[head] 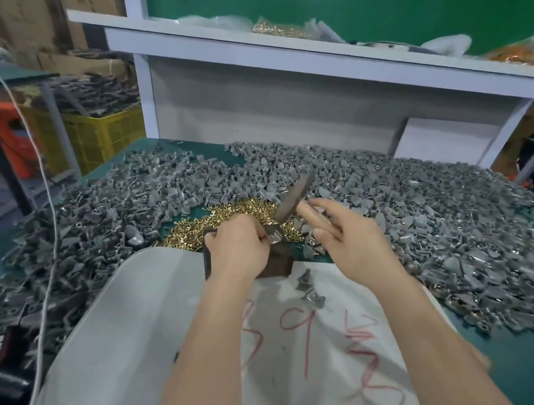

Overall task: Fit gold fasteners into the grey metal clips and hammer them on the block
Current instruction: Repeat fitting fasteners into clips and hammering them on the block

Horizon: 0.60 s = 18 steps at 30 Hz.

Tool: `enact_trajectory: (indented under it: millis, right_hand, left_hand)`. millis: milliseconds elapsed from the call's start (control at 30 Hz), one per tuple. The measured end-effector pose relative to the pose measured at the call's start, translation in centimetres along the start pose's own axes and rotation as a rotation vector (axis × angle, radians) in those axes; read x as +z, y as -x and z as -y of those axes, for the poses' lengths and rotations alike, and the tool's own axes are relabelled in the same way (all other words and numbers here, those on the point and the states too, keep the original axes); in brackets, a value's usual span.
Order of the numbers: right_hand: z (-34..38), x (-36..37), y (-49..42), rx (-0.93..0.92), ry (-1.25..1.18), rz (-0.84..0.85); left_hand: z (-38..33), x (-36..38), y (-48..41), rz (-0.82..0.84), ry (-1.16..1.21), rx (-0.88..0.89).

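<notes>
My left hand [235,241] pinches a grey metal clip [275,237] on top of the dark block [280,262] at the table's middle. My right hand [338,228] holds a dark, worn hammer [294,197] raised and tilted above the block, gripped with thumb and palm while the other fingers spread. A heap of gold fasteners [216,220] lies just behind the block. Grey clips [420,222] cover most of the green table in a wide pile. The block's left side is hidden behind my left hand.
A white sack [318,342] with red writing lies under my forearms, a few clips [311,290] on it. A white cable [47,283] runs down the left. A white shelf [311,55] with bagged parts stands behind; a yellow crate [107,135] sits far left.
</notes>
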State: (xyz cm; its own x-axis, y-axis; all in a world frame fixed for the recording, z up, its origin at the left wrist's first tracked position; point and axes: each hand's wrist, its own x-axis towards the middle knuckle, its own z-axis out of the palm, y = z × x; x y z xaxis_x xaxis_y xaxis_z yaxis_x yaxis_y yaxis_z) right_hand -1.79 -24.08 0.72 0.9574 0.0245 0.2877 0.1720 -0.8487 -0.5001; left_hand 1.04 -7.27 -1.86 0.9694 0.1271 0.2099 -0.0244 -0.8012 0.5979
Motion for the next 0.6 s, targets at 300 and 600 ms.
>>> enact_trajectory:
  millis: [300, 600]
  right_hand:
    - [-2.6, 2.5, -1.8, 0.287, 0.013, 0.093]
    - [1.4, 2.0, -2.1, -0.040, -0.120, 0.050]
  left_hand:
    - [0.0, -0.1, 0.1, -0.034, -0.016, -0.027]
    - [-1.0, -0.6, 0.6, 0.024, 0.169, 0.035]
